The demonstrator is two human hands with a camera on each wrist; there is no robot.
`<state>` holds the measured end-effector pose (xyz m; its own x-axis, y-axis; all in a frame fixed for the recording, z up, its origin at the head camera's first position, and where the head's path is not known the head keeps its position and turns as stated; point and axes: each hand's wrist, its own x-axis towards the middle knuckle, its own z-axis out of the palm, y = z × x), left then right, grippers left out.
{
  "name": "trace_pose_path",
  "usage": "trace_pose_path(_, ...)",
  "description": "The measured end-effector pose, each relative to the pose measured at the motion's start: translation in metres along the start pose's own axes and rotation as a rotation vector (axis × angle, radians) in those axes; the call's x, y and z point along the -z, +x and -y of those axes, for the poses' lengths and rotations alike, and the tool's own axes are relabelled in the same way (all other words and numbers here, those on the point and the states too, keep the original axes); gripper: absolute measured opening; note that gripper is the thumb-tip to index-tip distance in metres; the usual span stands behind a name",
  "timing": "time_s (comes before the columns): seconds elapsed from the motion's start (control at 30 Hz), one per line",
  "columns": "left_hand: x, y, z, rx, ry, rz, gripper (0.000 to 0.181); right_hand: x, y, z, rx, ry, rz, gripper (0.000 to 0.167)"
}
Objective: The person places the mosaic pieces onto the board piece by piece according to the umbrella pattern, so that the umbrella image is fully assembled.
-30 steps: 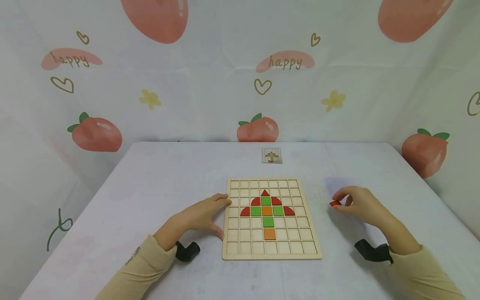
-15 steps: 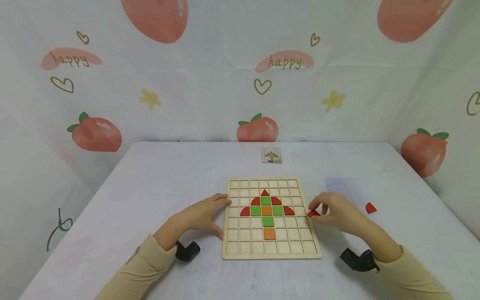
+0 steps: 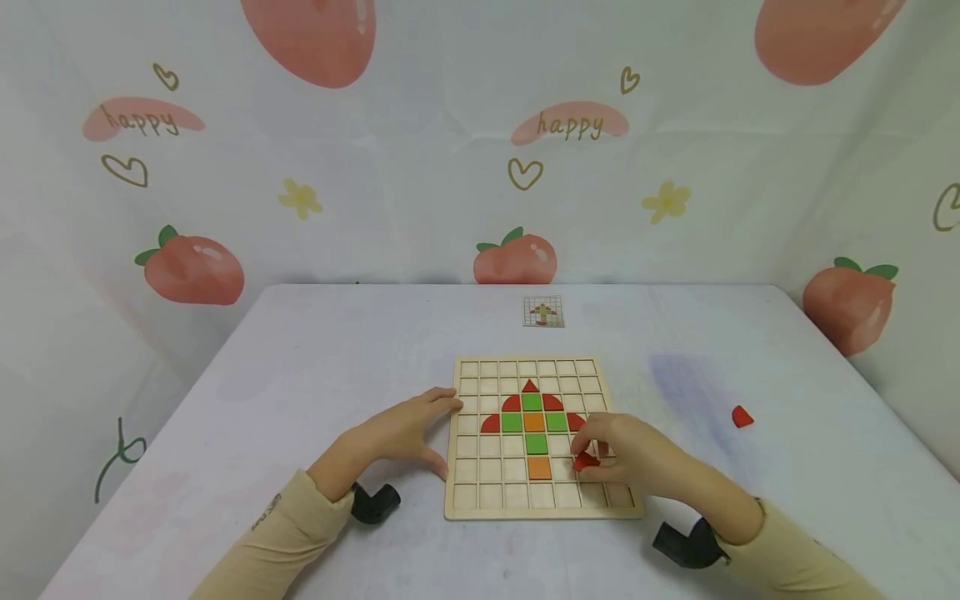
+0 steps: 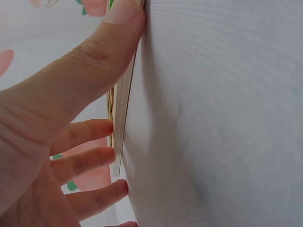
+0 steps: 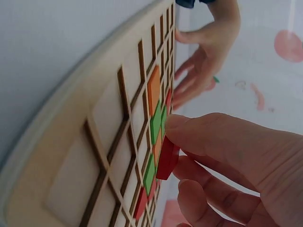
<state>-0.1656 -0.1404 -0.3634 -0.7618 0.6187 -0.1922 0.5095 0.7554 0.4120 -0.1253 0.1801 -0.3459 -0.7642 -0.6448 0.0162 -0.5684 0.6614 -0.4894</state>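
Observation:
A wooden grid board (image 3: 495, 496) lies on the table with green, orange and red tiles set in its cells in an arrow-like shape. Along the board's left edge rests my left hand (image 3: 393, 429), thumb and fingertips touching the rim, fingers spread. My right hand (image 3: 637, 454) is over the board's lower right part, pinching a red tile (image 3: 585, 461) with a curved side between thumb and fingers. From the right wrist view, this red tile (image 5: 168, 158) is held just off the grid, right of the orange tile (image 5: 154, 90) in the lowest filled cell.
Another red tile (image 3: 742, 416) with a rounded side lies on the table at the right. Behind the board is a small card (image 3: 543, 312) printed with a similar coloured pattern on a grid. A printed cloth (image 3: 405, 167) hangs behind the table.
My right hand has carried the red tile leftward from the table to over the board. A second red tile on the right came into sight. My left hand has stayed put.

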Motion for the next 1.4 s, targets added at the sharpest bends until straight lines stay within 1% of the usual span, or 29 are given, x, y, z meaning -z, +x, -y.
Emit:
trace_pose_path(0.07, 0.000, 0.000, -0.001, 0.003, -0.005, 0.002, 0.093, -0.004, 0.001, 0.003, 0.035, -0.008, 0.005, 0.013)
trace_pose_path(0.17, 0.000, 0.000, -0.001, 0.007, -0.011, 0.004, 0.094, -0.008, 0.003, 0.008, 0.058, 0.006, 0.027, 0.013)
trace_pose_path(0.27, 0.000, 0.001, -0.002, 0.013, -0.018, 0.006, 0.094, -0.013, 0.005, 0.013, 0.046, 0.036, 0.059, 0.013)
trace_pose_path(0.33, 0.000, 0.001, -0.002, 0.017, -0.021, 0.007, 0.094, -0.016, 0.006, 0.015, 0.057, 0.035, 0.071, 0.013)
trace_pose_path(0.5, 0.000, 0.001, -0.002, 0.019, -0.019, 0.008, 0.094, -0.024, 0.009, 0.017, 0.136, 0.008, 0.066, 0.014)
trace_pose_path(0.67, 0.000, 0.001, -0.001, 0.016, -0.020, 0.007, 0.094, -0.028, 0.013, 0.020, 0.193, 0.004, 0.058, 0.015)
trace_pose_path(0.9, -0.001, 0.001, 0.000, 0.020, -0.009, 0.008, 0.094, -0.029, 0.017, 0.025, 0.278, -0.061, 0.031, 0.018)
trace_pose_path(1.1, 0.000, 0.001, 0.000, 0.010, -0.001, 0.006, 0.094, -0.032, 0.022, 0.026, 0.306, -0.083, 0.043, 0.018)
trace_pose_path(1.23, 0.000, 0.000, 0.000, 0.004, 0.003, 0.003, 0.093, -0.033, 0.023, 0.026, 0.297, -0.096, 0.049, 0.018)
trace_pose_path(1.4, -0.001, 0.000, 0.000, 0.012, -0.005, 0.003, 0.094, -0.032, 0.023, 0.027, 0.276, -0.098, 0.061, 0.019)
